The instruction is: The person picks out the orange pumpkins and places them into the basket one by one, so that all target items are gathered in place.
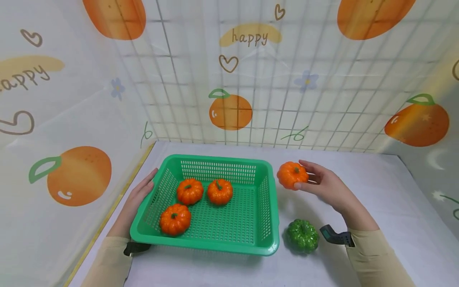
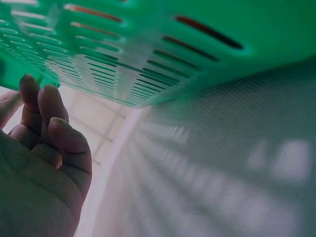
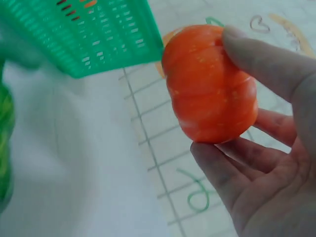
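A green plastic basket (image 1: 222, 246) stands on the table with three small orange pumpkins inside: one pumpkin (image 1: 175, 219) near its front left, another pumpkin (image 1: 189, 191) behind that, and a third pumpkin (image 1: 220, 192) toward the middle. My left hand (image 1: 135, 196) rests against the basket's outer left side, its fingers loosely bent in the left wrist view. Right of the basket, my right hand (image 1: 326, 187) holds a fourth orange pumpkin (image 3: 210, 86) above the table, pinched between thumb and fingers. A glossy green pumpkin (image 1: 303, 236) sits on the table nearer to me.
The pale tabletop (image 1: 362, 179) reaches back to a patterned curtain (image 1: 272, 115) with a wire grid showing through. More curtain (image 1: 71, 119) hangs along the left side. Each wrist bears a dark strap; the right strap (image 1: 337, 236) is near the green pumpkin.
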Demonstrator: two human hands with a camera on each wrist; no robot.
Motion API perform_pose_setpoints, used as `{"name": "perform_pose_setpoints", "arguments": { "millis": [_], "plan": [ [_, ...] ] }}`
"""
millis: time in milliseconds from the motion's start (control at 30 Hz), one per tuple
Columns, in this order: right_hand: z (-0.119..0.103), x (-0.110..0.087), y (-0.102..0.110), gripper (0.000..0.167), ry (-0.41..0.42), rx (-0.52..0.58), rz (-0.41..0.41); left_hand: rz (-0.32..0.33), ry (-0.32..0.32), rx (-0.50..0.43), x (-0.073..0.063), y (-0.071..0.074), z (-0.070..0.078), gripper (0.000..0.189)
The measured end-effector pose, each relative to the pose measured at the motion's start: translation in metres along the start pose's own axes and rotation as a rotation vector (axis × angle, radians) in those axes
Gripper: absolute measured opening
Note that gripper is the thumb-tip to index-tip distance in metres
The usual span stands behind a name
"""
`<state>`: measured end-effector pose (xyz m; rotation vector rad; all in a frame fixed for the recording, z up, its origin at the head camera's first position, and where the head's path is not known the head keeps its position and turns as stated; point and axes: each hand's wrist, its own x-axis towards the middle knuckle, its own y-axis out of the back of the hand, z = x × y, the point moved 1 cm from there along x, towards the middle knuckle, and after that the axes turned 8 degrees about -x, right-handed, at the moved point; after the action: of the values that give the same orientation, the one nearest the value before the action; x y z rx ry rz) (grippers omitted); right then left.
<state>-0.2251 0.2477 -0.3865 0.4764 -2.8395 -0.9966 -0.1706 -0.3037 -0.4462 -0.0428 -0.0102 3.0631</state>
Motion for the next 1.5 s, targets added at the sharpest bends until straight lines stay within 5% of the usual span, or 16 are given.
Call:
{"name": "perform_pose_setpoints", "arguments": {
  "millis": [700, 1200, 1500],
  "plan": [
    [-0.081, 0.032, -0.037, 0.080, 0.128, 0.003, -0.173, 0.002, -0.025, 0.017, 0.002, 0.003, -0.003, 0.051],
    [-0.100, 0.039, -0.082, 0.085, 0.221, -0.056, -0.288, 0.002, -0.020, 0.025, 0.003, 0.004, -0.003, 0.053],
    [-0.102, 0.035, -0.098, 0.084, 0.221, -0.196, -0.330, 0.006, -0.011, 0.021, 0.002, 0.004, -0.002, 0.052]
  ]
}}
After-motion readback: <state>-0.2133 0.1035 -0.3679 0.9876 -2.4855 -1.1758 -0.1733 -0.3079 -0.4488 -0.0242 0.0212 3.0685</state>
